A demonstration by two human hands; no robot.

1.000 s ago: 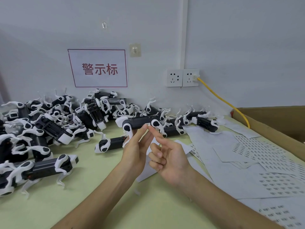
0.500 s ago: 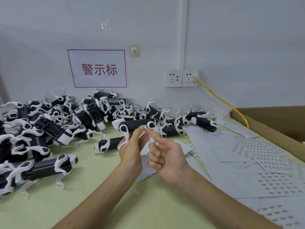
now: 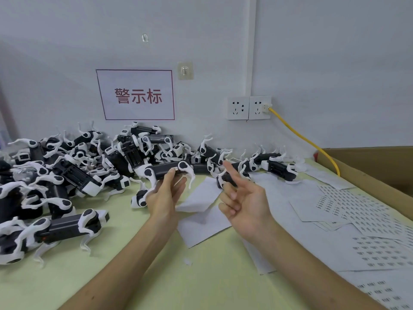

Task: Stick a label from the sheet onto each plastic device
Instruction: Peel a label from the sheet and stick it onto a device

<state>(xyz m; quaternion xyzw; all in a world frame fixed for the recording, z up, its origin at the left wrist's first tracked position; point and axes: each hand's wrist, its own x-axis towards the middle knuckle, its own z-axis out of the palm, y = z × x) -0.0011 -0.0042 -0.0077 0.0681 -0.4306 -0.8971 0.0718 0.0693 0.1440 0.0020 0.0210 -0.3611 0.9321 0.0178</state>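
Your left hand (image 3: 165, 195) holds one device (image 3: 166, 171) up off the table (image 3: 156, 276), thumb on top of the dark body and fingers under it. A small label (image 3: 175, 169) sits on the body right at the thumb tip. Your right hand (image 3: 243, 204) is free, index finger out and the other fingers loosely curled, just right of the device and not touching it. The device looks light and rigid, with a smooth body that could slip. Its thin white legs stick out and look easy to snap, so grip the body mid-length, never a leg. The label is tiny and flimsy and is likely to curl or cling to a fingertip, so press it flat with a pad. The sheets (image 3: 357, 211) lie right of your right hand, loose and overlapping, and may slide as you peel. Blank paper (image 3: 201, 198) lies below, between the hands. The pile (image 3: 73, 166) crowds in left of your left hand and beyond both hands. Its legs are tangled, so lifting one device may drag its neighbours. The box (image 3: 380, 166) and cable (image 3: 299, 136) sit beyond the sheets, clear of your reach.
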